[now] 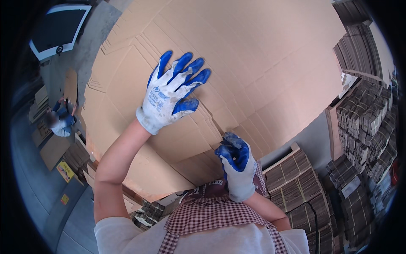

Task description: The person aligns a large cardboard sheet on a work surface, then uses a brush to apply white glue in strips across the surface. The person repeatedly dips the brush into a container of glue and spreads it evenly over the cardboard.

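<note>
My left hand (172,93), in a white glove with blue coated fingers, lies flat on a large brown cardboard sheet (253,55) with its fingers spread. Slots and crease lines run across the sheet. By the edge nearest my body is my right hand (239,167), gloved alike, with thumb and fingers curled together at a notch in the cardboard. Whatever is between those fingertips is dark and too small to make out. Below the hands shows my checked apron (203,216).
Bundled stacks of flat cardboard (296,182) stand at the lower right, and more tied bundles (363,122) are piled at the far right. At the left a person (61,120) is handling a cardboard piece (70,86). A dark panel with a white frame (59,29) is at the upper left.
</note>
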`<action>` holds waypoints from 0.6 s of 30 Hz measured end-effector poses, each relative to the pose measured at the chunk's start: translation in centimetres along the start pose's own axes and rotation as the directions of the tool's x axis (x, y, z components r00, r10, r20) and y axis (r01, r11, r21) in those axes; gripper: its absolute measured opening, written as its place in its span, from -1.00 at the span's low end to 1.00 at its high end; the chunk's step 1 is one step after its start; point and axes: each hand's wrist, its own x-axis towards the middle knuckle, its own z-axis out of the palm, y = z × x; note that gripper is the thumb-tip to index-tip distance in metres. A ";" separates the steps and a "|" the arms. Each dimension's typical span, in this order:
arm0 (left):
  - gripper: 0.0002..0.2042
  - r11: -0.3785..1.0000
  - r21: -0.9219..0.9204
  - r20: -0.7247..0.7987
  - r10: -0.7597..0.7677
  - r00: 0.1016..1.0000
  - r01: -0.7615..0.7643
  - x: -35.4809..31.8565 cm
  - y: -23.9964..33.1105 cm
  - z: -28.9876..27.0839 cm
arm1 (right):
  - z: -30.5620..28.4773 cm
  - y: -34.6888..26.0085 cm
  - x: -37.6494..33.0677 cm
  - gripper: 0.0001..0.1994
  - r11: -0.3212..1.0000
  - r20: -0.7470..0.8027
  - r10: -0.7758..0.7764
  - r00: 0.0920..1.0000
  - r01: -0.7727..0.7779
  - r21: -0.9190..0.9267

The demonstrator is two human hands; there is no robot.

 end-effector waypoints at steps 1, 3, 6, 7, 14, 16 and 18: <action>-0.31 1.000 -0.001 0.003 -0.004 1.000 0.004 0.0 0.1 0.0 | 0.0 -0.1 0.1 -0.51 0.995 0.003 0.041 0.999 -0.041 0.092; -0.32 1.000 -0.010 -0.001 -0.003 1.000 0.003 0.0 0.0 -0.2 | 0.3 0.0 0.9 -0.53 0.998 0.033 0.039 0.999 -0.041 0.053; -0.33 1.000 -0.010 0.006 0.004 1.000 -0.004 0.0 0.0 -0.3 | 0.1 -0.1 2.5 -0.60 0.946 0.076 -0.028 0.997 0.051 -0.319; -0.34 1.000 -0.008 0.010 0.007 1.000 -0.007 0.0 0.0 -0.4 | 0.0 0.0 2.8 -0.61 0.967 0.076 0.009 0.997 0.011 -0.254; -0.26 0.999 0.036 0.072 0.013 0.997 -0.016 0.5 0.2 -2.2 | 0.4 -1.0 2.9 -0.70 0.978 0.075 0.210 0.975 -0.209 -0.022; -0.30 1.000 0.022 0.085 0.008 0.996 -0.009 0.9 0.4 -3.1 | 0.4 -0.9 2.8 -0.71 0.977 0.066 0.203 0.977 -0.206 0.052; -0.36 1.000 -0.029 0.097 -0.005 0.995 0.008 1.3 0.6 -3.8 | -0.1 -1.2 3.1 -0.71 0.976 0.076 0.213 0.974 -0.216 0.030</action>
